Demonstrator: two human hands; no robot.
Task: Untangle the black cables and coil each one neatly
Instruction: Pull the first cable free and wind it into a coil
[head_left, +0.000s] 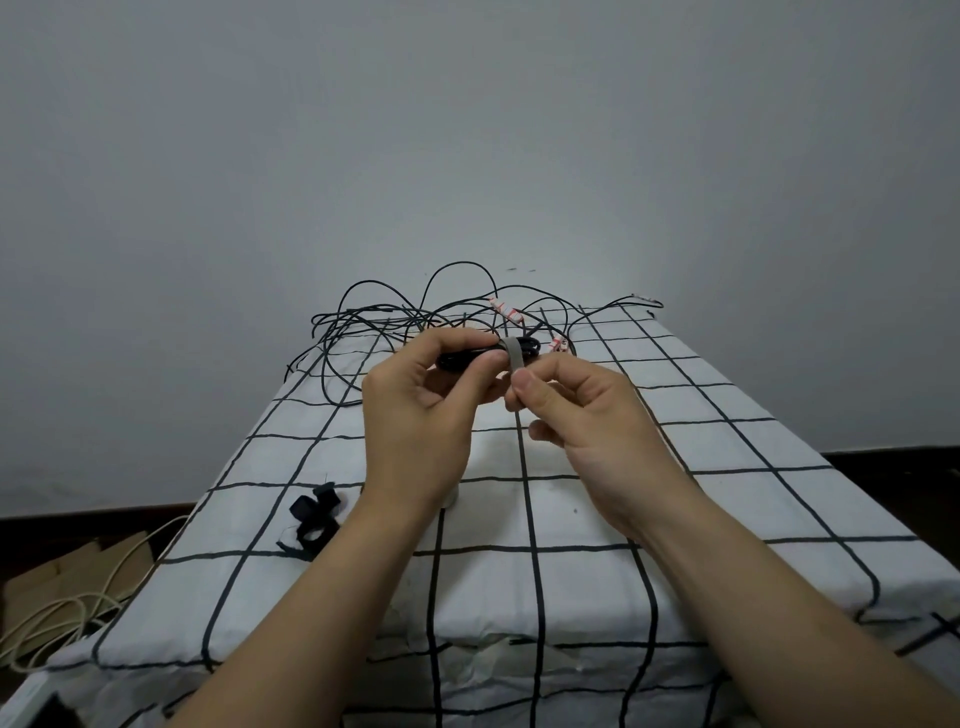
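Background: plain grey wall (467, 130), pretty bare room from what I get on my feed.
Surface: counter (571, 519) draped in a white cloth with a black grid pattern.
Left hand (415, 410): curled round a small coiled bundle of black cable (457, 361), thumb on the near side and fingers over the top, held up above the counter.
Right hand (582, 410): thumb and forefinger pinched on the end of a grey fabric strap (514, 356) that wraps over the bundle's right end.
Loose stuff: messy tangle of thin black cables (395, 317) at the far end of the counter, loops sticking up against the wall, one strand trailing off toward the far right corner.
Tags: couple of red-and-white labels (506, 310) on cables in that tangle, just behind the hands.
Near left: black strap pieces (314, 514) lying on the cloth, well apart from both hands.
Floor, left side: cream cord (57, 618) looped beside flattened brown cardboard (52, 577).
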